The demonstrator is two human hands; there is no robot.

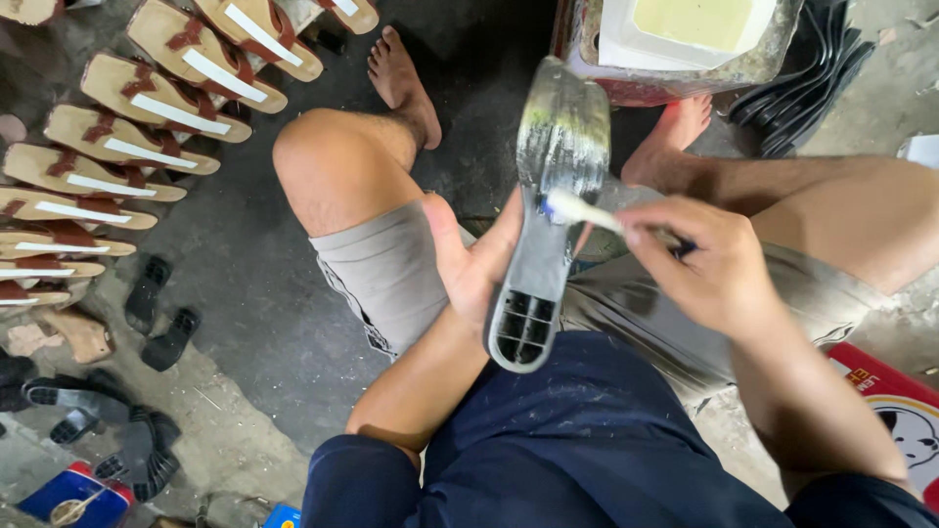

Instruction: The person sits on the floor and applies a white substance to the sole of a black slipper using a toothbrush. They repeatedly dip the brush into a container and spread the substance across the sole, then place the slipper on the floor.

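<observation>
My left hand cradled the grey shoe sole over my lap, fingers wrapped round its waist. My right hand pinched a small brush — likely spreading glue — best kept in thin, even strokes.

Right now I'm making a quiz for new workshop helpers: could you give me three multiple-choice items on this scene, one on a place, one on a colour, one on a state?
1. Where do the finished sandals lie?
A. on the floor, upper left
B. on the person's lap
C. inside the tub

2. What colour is the sole in the left hand?
A. red
B. grey
C. yellow

3. What is the right hand doing?
A. resting open
B. gripping a brush against the sole
C. holding a sandal

Answers: 1 A, they sit in a row left of the knee; 2 B, the sole is grey; 3 B, the bristles touch the sole.
</observation>
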